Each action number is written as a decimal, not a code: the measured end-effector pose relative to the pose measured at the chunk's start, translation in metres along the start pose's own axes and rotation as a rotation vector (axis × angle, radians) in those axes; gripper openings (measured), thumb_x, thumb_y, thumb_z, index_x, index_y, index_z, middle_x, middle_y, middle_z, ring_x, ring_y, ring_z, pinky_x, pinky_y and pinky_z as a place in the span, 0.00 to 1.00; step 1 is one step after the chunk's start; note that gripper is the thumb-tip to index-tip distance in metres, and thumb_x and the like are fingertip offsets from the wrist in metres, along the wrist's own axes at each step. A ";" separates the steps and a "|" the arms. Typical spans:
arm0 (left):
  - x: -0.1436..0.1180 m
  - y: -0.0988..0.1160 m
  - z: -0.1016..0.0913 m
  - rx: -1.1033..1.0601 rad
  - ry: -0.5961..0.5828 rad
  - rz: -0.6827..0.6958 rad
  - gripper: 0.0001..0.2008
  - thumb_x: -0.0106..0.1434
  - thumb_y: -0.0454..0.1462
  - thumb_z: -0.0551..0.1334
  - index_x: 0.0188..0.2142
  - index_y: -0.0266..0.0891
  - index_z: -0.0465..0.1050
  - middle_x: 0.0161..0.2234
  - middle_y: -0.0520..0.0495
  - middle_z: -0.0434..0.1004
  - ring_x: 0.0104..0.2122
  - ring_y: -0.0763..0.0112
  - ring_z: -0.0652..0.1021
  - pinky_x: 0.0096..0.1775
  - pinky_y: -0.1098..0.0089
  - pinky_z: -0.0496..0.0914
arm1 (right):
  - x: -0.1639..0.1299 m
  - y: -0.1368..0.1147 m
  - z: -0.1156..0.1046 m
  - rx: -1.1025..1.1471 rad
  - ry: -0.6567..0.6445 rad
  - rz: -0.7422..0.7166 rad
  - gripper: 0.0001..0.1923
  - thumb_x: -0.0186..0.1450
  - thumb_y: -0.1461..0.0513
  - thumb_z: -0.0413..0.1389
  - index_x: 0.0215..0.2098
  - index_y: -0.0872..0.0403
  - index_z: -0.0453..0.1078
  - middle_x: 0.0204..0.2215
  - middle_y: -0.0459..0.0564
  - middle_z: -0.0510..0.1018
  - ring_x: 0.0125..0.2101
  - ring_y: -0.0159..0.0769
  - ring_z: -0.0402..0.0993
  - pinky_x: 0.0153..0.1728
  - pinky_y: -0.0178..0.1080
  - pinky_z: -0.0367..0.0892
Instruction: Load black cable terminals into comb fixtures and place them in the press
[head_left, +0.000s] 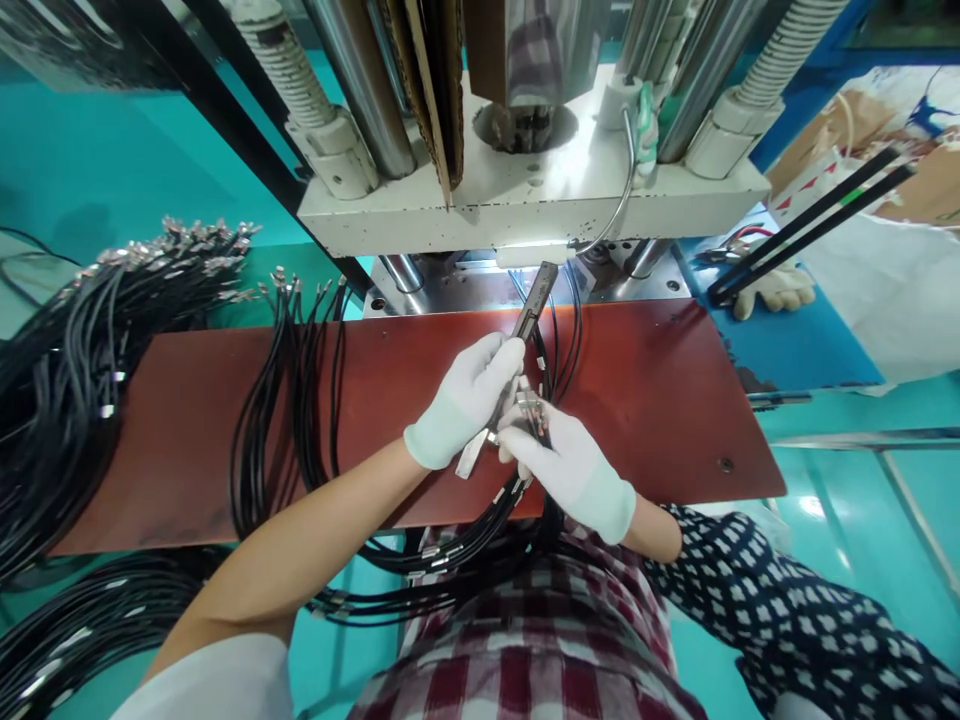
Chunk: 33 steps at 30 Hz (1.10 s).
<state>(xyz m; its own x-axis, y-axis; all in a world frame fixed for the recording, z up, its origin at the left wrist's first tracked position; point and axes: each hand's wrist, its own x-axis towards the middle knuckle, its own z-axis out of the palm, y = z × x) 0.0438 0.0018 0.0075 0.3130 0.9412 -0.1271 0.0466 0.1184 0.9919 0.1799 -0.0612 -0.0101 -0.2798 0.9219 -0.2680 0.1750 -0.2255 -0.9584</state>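
My left hand (469,385), in a white glove, is closed round a long flat metal bar (537,300) that slants across the board. The bar's lower end shows below my fingers. Close beside it, my gloved right hand (570,460) pinches the metal-tipped ends of black cables (531,405). My hands almost meet, and the fingers partly hide where bar and cable ends come together. From my right hand the black cable bundle (480,535) curves down to the left over my lap. More black cables (566,345) run behind the bar toward the machine.
A reddish-brown board (652,400) lies before me under the white press plate (465,230). Looped cables (300,400) rest on its left part, with a large cable pile (67,370) farther left. At right, a work glove (776,290) lies on a blue surface (817,345).
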 end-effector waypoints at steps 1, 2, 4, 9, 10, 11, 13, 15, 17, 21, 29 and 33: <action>-0.001 0.002 -0.001 -0.022 -0.023 0.002 0.20 0.68 0.51 0.56 0.28 0.39 0.60 0.20 0.55 0.62 0.19 0.79 0.63 0.23 0.74 0.59 | -0.002 0.003 0.002 0.079 0.083 -0.036 0.10 0.68 0.54 0.54 0.38 0.53 0.64 0.28 0.43 0.75 0.26 0.29 0.68 0.32 0.35 0.65; -0.001 0.003 -0.003 -0.037 -0.045 0.003 0.21 0.68 0.52 0.56 0.28 0.39 0.60 0.20 0.55 0.62 0.19 0.79 0.64 0.22 0.74 0.59 | -0.004 0.006 0.003 0.163 0.156 -0.069 0.10 0.68 0.54 0.53 0.40 0.52 0.63 0.29 0.43 0.74 0.26 0.28 0.67 0.31 0.34 0.65; -0.002 0.004 -0.004 -0.058 -0.092 0.004 0.22 0.67 0.53 0.56 0.27 0.39 0.61 0.19 0.55 0.62 0.18 0.79 0.64 0.22 0.74 0.59 | -0.006 0.011 0.005 0.301 0.214 -0.124 0.09 0.70 0.55 0.52 0.40 0.53 0.63 0.29 0.43 0.73 0.25 0.27 0.65 0.30 0.33 0.64; -0.004 0.002 -0.006 -0.084 -0.132 -0.032 0.22 0.67 0.53 0.57 0.28 0.39 0.62 0.18 0.55 0.62 0.17 0.79 0.64 0.21 0.75 0.58 | -0.006 0.011 0.002 0.417 0.126 -0.076 0.10 0.66 0.56 0.57 0.37 0.56 0.69 0.27 0.45 0.73 0.24 0.26 0.63 0.29 0.33 0.63; -0.004 0.002 -0.006 -0.078 -0.130 -0.033 0.21 0.67 0.53 0.57 0.28 0.38 0.63 0.18 0.55 0.62 0.17 0.79 0.64 0.21 0.75 0.58 | -0.006 0.009 0.001 0.427 0.117 -0.053 0.10 0.65 0.56 0.58 0.37 0.56 0.69 0.28 0.46 0.74 0.24 0.26 0.63 0.29 0.33 0.63; -0.004 0.001 -0.007 -0.074 -0.133 -0.031 0.21 0.67 0.53 0.56 0.28 0.38 0.63 0.19 0.55 0.62 0.17 0.79 0.64 0.21 0.75 0.58 | -0.007 0.008 0.000 0.433 0.105 -0.041 0.11 0.65 0.55 0.57 0.38 0.57 0.70 0.28 0.46 0.74 0.23 0.26 0.63 0.28 0.33 0.63; -0.004 0.001 -0.009 -0.074 -0.140 -0.022 0.21 0.68 0.52 0.56 0.29 0.38 0.64 0.20 0.55 0.62 0.18 0.79 0.64 0.22 0.76 0.59 | -0.007 0.005 -0.001 0.426 0.071 -0.045 0.13 0.67 0.54 0.55 0.41 0.57 0.70 0.26 0.46 0.75 0.21 0.25 0.63 0.24 0.32 0.61; -0.004 0.001 -0.010 -0.079 -0.152 -0.013 0.21 0.68 0.52 0.56 0.29 0.37 0.64 0.21 0.55 0.63 0.19 0.80 0.64 0.22 0.76 0.59 | -0.007 0.002 -0.004 0.394 0.007 -0.037 0.15 0.68 0.54 0.53 0.45 0.57 0.68 0.21 0.44 0.74 0.17 0.25 0.61 0.20 0.31 0.58; -0.005 0.001 -0.011 -0.079 -0.163 -0.011 0.22 0.68 0.52 0.56 0.28 0.37 0.63 0.22 0.54 0.63 0.19 0.80 0.65 0.22 0.76 0.59 | -0.006 0.000 -0.007 0.363 -0.089 0.000 0.17 0.68 0.53 0.52 0.47 0.57 0.65 0.18 0.42 0.74 0.14 0.26 0.59 0.17 0.30 0.56; -0.005 0.001 -0.011 -0.066 -0.189 -0.033 0.21 0.67 0.52 0.57 0.28 0.38 0.61 0.22 0.55 0.62 0.19 0.78 0.66 0.22 0.75 0.60 | -0.002 -0.001 -0.008 0.312 -0.185 0.090 0.18 0.66 0.49 0.52 0.44 0.56 0.63 0.19 0.45 0.76 0.14 0.27 0.63 0.16 0.29 0.59; -0.006 0.001 -0.012 -0.013 -0.201 -0.012 0.22 0.67 0.52 0.57 0.26 0.38 0.61 0.19 0.55 0.60 0.19 0.79 0.61 0.22 0.75 0.57 | -0.002 0.000 0.002 0.100 0.095 0.012 0.14 0.70 0.50 0.51 0.37 0.53 0.64 0.20 0.42 0.76 0.14 0.25 0.65 0.18 0.29 0.62; -0.006 -0.001 -0.013 -0.058 -0.196 -0.004 0.22 0.68 0.52 0.56 0.26 0.37 0.62 0.22 0.53 0.63 0.20 0.79 0.63 0.23 0.75 0.59 | -0.003 -0.010 -0.002 -0.087 0.086 0.029 0.12 0.66 0.53 0.57 0.34 0.53 0.70 0.15 0.41 0.72 0.16 0.27 0.64 0.23 0.32 0.63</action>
<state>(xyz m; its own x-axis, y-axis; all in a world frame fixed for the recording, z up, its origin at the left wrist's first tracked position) 0.0299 0.0006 0.0076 0.4920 0.8617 -0.1241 -0.0052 0.1454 0.9894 0.1807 -0.0615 0.0006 -0.1923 0.9397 -0.2827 0.2645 -0.2278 -0.9371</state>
